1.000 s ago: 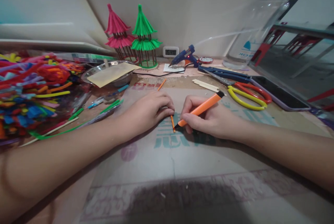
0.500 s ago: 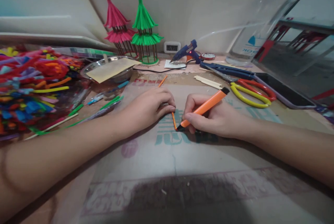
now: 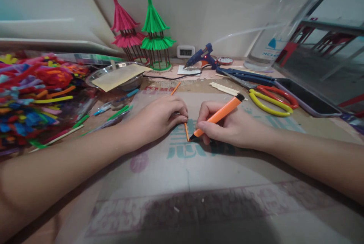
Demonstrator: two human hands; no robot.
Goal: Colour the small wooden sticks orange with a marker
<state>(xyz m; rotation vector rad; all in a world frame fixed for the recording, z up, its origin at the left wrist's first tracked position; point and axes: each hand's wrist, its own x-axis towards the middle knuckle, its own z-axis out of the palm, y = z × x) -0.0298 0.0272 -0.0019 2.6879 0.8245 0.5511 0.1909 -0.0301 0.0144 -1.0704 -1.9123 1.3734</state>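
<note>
Pinched in my left hand (image 3: 167, 115) is a thin orange stick (image 3: 186, 131); its lower end pokes out below the fingers and its far end shows beyond the knuckles. My right hand (image 3: 223, 124) grips an orange marker (image 3: 222, 114) with a black end, held slanted like a pen. The marker's dark tip is at the near end of the stick, touching it or very close. Both hands rest on a printed cardboard sheet (image 3: 170, 187). Several pale uncoloured sticks (image 3: 224, 88) lie just beyond my right hand.
Pipe cleaners (image 3: 34, 96) are heaped at left beside a metal bowl (image 3: 92, 79). Behind stand a pink tower (image 3: 127, 28), a green tower (image 3: 156, 28), a small clock (image 3: 185, 51) and a blue glue gun (image 3: 200, 57). Scissors (image 3: 265, 105), a phone (image 3: 307, 98) and a clear bottle (image 3: 269, 47) are at right.
The view has shifted slightly, moving everything a little left. Both hands keep their grips, and the marker tip stays by the near end of the orange stick.
</note>
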